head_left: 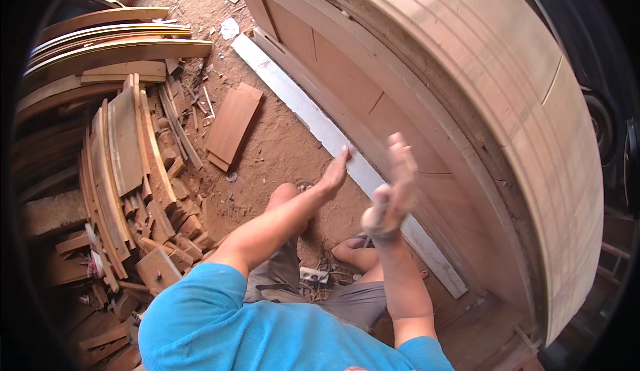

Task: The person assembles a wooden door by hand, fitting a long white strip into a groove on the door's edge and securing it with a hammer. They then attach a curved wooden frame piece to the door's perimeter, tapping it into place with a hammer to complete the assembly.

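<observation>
My left hand (335,172) is stretched out flat above the long pale board (287,86), seen mostly edge-on, with nothing in it. My right hand (395,188) is raised in front of the large wooden panelled piece (347,71). Its fingers point up and stand apart from the thumb, slightly blurred, and it holds nothing. The pale board lies on the ground along the foot of the panelled piece. I cannot tell whether my left fingertips touch it. Light plywood (497,71) covers the top of the panelled piece.
Curved wooden pieces (120,54) and scrap offcuts (157,231) are heaped along the left. Two flat reddish boards (233,126) lie on the sandy ground (283,148). A white power strip (313,275) with cables sits between my legs. Something dark stands behind the plywood top.
</observation>
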Demonstrator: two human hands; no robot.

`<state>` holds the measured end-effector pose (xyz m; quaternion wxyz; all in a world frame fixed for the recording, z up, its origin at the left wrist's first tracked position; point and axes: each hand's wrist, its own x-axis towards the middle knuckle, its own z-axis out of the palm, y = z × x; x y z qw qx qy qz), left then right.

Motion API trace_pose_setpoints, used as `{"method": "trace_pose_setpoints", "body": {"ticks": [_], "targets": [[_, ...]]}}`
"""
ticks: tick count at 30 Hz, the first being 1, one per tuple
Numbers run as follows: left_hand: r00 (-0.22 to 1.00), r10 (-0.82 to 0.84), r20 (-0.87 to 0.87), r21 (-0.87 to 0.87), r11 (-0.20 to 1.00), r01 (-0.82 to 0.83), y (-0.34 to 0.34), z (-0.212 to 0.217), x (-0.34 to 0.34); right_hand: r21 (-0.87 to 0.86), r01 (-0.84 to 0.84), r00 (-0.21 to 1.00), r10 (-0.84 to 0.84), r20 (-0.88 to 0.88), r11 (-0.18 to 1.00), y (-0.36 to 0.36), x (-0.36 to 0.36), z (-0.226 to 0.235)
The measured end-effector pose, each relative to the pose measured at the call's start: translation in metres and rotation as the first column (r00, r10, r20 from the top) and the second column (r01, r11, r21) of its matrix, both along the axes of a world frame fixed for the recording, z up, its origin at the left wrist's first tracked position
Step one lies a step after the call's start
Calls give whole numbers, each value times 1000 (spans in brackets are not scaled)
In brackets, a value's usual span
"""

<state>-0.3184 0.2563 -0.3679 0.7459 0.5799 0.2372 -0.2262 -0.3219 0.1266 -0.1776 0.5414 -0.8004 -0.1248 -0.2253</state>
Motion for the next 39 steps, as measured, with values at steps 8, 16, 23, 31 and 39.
{"method": "trace_pose_setpoints", "body": {"ticks": [8, 16, 23, 31, 39], "targets": [[894, -115, 433, -8, 991, 131, 12, 322, -15, 170, 344, -123, 223, -967, 923, -35, -92, -47], [911, 161, -380, -514, 782, -353, 14, 392, -79, 153, -465, 791, 487, -371, 872, 47, -52, 301], [982, 150, -117, -584, 789, -190, 35, 469, -61, -601, -408, 624, -271, -733, 687, -117, -136, 157], [949, 144, -281, 453, 891, -1, 123, 402, -40, -621, 262, 126, -664, -737, 738, -346, -247, 204], [971, -176, -162, 197, 958, 207, -15, 349, -19, -554, 465, 174, -685, -708, 690, -479, -230, 266]]}}
